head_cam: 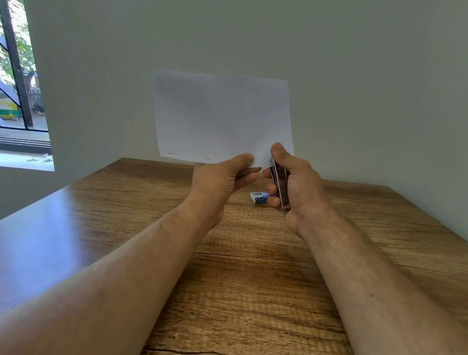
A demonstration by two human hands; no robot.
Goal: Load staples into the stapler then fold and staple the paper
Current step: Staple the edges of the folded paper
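Note:
A folded white paper [222, 117] is held upright above the table's far end. My left hand [222, 180] pinches its lower edge between thumb and fingers. Two small staples show along that lower edge, left of my left hand. My right hand [291, 189] grips a dark stapler [280, 187], whose jaws sit at the paper's lower right corner, with my thumb pressed on top. A small blue and white staple box [259, 197] lies on the wooden table [241, 296] just below and behind my hands.
The table runs up to a plain pale wall. A window [2, 60] with dark bars opens at the left, beyond the table's left edge.

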